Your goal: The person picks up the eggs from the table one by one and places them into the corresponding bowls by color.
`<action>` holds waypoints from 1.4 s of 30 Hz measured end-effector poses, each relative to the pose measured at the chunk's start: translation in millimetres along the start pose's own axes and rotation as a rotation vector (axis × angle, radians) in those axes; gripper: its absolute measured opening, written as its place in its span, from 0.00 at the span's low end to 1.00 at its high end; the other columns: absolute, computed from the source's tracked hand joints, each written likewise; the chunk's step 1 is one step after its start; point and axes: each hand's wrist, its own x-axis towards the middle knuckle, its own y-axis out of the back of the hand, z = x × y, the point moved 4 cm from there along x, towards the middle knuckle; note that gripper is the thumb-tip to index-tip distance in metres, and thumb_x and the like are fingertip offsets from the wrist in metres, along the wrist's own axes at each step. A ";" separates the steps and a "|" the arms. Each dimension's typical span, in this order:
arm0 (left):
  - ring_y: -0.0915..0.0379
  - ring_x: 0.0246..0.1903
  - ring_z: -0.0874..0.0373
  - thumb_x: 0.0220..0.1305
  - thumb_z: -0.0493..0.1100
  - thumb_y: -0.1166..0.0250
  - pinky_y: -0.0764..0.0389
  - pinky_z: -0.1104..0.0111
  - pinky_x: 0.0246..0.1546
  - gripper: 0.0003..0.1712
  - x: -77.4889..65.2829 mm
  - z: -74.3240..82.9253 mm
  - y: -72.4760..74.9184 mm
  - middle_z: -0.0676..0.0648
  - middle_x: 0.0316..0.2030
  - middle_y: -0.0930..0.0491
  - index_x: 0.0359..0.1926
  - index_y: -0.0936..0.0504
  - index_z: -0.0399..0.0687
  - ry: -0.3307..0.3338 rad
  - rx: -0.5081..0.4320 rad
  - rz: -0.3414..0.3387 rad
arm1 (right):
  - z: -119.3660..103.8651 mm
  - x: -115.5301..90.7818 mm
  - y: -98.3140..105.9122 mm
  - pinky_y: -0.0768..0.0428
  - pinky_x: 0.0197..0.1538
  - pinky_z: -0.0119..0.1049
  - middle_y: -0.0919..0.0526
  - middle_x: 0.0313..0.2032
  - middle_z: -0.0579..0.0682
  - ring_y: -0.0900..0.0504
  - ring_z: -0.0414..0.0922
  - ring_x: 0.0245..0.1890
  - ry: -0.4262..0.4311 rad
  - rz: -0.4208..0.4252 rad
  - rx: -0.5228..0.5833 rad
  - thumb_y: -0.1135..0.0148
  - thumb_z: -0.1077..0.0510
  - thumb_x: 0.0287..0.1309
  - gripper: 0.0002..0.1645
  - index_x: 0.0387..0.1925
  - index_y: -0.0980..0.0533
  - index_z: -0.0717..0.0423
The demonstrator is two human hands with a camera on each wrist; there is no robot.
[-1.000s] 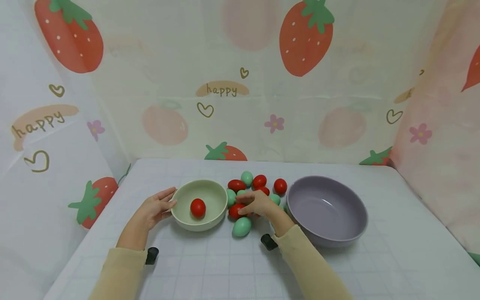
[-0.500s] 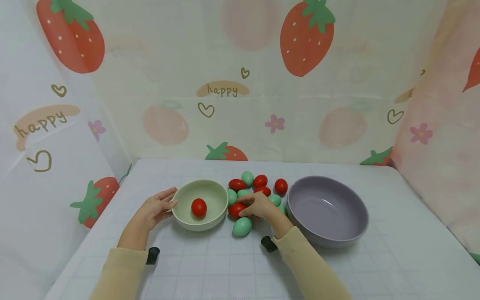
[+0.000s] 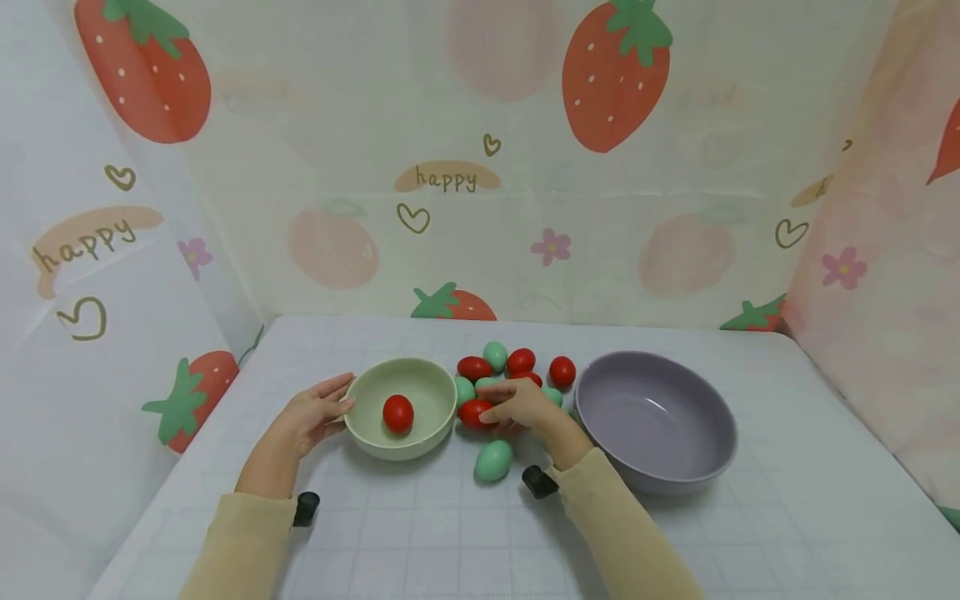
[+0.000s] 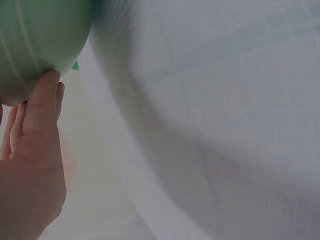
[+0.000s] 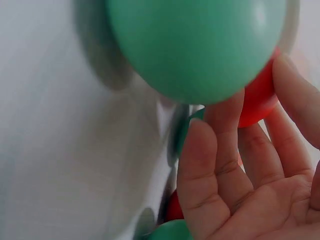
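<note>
1. The left hand [image 3: 303, 421] is open, its fairly straight fingers resting against the outer left side of the pale green bowl [image 3: 397, 452].
2. One red egg [image 3: 398, 414] lies inside that bowl, touching nothing but the bowl.
3. The right hand [image 3: 525, 408] pinches another egg, the red one at the near left of the cluster [image 3: 470, 414], with the thumb on one side and fingertips on the other; it is just beside the bowl's right rim.
4. A green egg [image 3: 493, 461] lies nearer the person, just below that hand, looming large in the right wrist view.
5. Behind the right hand, more red eggs [image 3: 521, 360] and green eggs [image 3: 495, 356] crowd together, some partly hidden.
6. To the right of them stands a wide purple bowl [image 3: 663, 442], larger than the green one.
7. Everything sits on a white, faintly checked counter [image 3: 420, 533], before a strawberry-printed cloth [image 3: 450, 100].
</note>
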 end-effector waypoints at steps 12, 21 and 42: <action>0.28 0.45 0.70 0.69 0.30 0.44 0.22 0.68 0.48 0.37 -2.2 0.9 -0.6 0.39 0.72 0.50 0.74 0.48 0.39 0.002 0.005 0.002 | -8.4 -3.6 3.3 0.21 0.30 0.34 0.16 0.49 0.52 0.19 0.45 0.21 -0.012 -0.007 0.071 0.30 0.61 0.56 0.26 0.58 0.22 0.56; 0.27 0.40 0.73 0.69 0.29 0.45 0.22 0.70 0.45 0.37 -2.8 2.3 1.6 0.39 0.72 0.52 0.75 0.50 0.38 -0.008 -0.008 -0.009 | -16.4 -3.6 3.7 0.21 0.30 0.33 0.18 0.53 0.53 0.18 0.45 0.23 0.005 0.009 0.138 0.31 0.62 0.56 0.26 0.58 0.22 0.55; 0.46 0.68 0.51 0.71 0.29 0.47 0.43 0.52 0.66 0.37 -1.0 1.1 -2.4 0.41 0.73 0.53 0.75 0.52 0.41 0.018 -0.022 -0.010 | -41.2 -8.7 12.7 0.18 0.34 0.33 0.20 0.53 0.55 0.18 0.43 0.24 0.005 0.017 0.236 0.32 0.63 0.56 0.27 0.59 0.23 0.53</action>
